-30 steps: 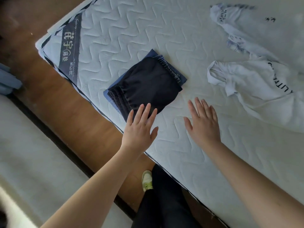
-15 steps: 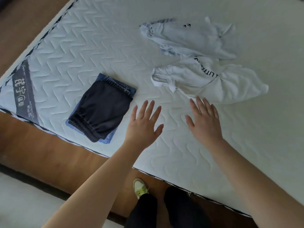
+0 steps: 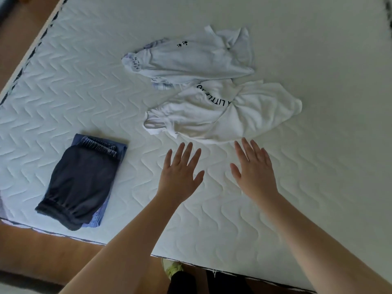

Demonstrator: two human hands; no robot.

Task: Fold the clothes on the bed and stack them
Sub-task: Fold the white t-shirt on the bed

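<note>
Both hands, left [image 3: 180,172] and right [image 3: 253,172], hover spread and empty near the crumpled white lettered cotton T-shirt [image 3: 224,111] on the quilted white bed [image 3: 318,187]; limp and light, it probably lifts best by its shoulders.

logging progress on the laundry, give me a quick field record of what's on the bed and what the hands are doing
folded stack: dark shorts on top of a blue garment, near the mattress edge
unfolded: white lettered shirt, crumpled; pale shirt with paw prints beyond it, touching or overlapping it
left hand: open, fingers spread, holds nothing
right hand: open, fingertips near the white shirt's hem
left to fold: two shirts
</note>
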